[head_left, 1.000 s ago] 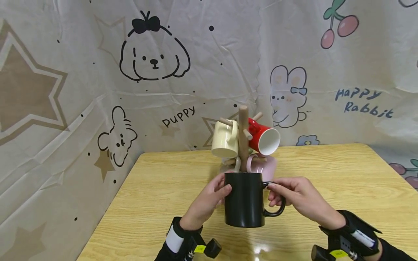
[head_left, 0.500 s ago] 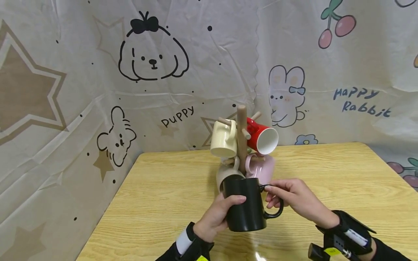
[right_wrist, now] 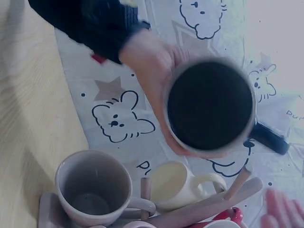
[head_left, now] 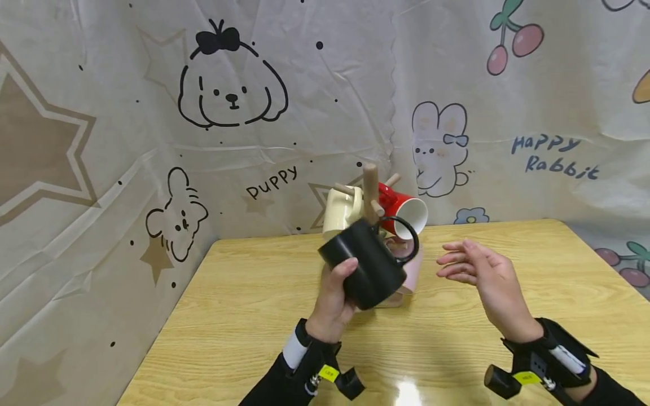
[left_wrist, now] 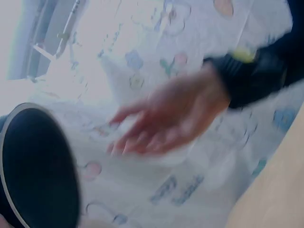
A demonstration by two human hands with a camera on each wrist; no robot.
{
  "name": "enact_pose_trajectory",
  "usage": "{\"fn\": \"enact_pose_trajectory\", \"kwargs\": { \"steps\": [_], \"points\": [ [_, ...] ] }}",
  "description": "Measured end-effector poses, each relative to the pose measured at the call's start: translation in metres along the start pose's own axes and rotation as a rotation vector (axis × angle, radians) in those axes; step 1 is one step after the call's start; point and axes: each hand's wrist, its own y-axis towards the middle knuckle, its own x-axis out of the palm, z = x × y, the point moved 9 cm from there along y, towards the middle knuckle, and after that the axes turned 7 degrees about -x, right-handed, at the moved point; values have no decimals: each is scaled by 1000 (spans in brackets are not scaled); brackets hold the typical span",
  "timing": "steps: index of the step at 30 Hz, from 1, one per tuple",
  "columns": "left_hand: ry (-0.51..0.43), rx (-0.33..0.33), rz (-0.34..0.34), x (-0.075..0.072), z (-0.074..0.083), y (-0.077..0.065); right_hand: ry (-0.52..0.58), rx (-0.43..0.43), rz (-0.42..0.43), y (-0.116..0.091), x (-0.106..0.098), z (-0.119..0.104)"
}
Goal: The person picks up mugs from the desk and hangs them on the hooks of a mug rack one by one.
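Note:
A black mug (head_left: pixel 363 265) is gripped by my left hand (head_left: pixel 330 304), whose thumb lies across its side. It hangs tilted in the air before the wooden mug tree (head_left: pixel 371 189), its handle towards the upper right. In the right wrist view the left hand's fingers wrap around the black mug (right_wrist: pixel 211 104). My right hand (head_left: pixel 490 279) is off to the right, apart from the mug, with loosely extended fingers and nothing in it. The left wrist view shows this right hand (left_wrist: pixel 171 118) blurred, beside the mug's dark round end (left_wrist: pixel 40 161).
On the tree hang a cream mug (head_left: pixel 337 211), a red mug (head_left: pixel 401 206) and, lower down, a pink mug (head_left: pixel 413 276) partly behind the black one. A greyish mug (right_wrist: pixel 95 190) shows in the right wrist view. The wooden table (head_left: pixel 244 299) meets a printed cloth (head_left: pixel 304 84) behind.
My right hand has let go of the black mug's handle and moved right. The left hand has raised and tilted the mug, so its handle now points up and right.

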Motion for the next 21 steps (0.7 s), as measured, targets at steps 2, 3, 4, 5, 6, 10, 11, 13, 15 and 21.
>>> {"fn": "enact_pose_trajectory", "kwargs": {
  "steps": [2,3,4,5,6,10,11,13,15,21],
  "points": [
    [-28,77,58,-4,7,9,74,-53,82,-2,-8,-4],
    [-40,98,87,-6,8,12,104,-73,118,-3,-12,-5],
    [-55,114,115,-8,8,15,124,-87,147,-4,-14,-6],
    [-73,123,139,-10,7,18,134,-97,172,-6,-17,-6],
    [-90,128,164,-12,5,20,145,-103,190,-7,-18,-6],
    [-115,127,225,-17,-3,24,124,-93,221,-10,-21,-4],
    [-109,129,230,-17,-3,24,119,-89,223,-10,-22,-4],
    [-94,124,241,-17,-5,26,108,-82,222,-11,-22,-2],
    [-82,126,257,-17,-6,28,105,-76,220,-11,-21,-1],
    [-75,241,293,-24,-11,36,78,-32,206,-13,-17,7]
  ]
}}
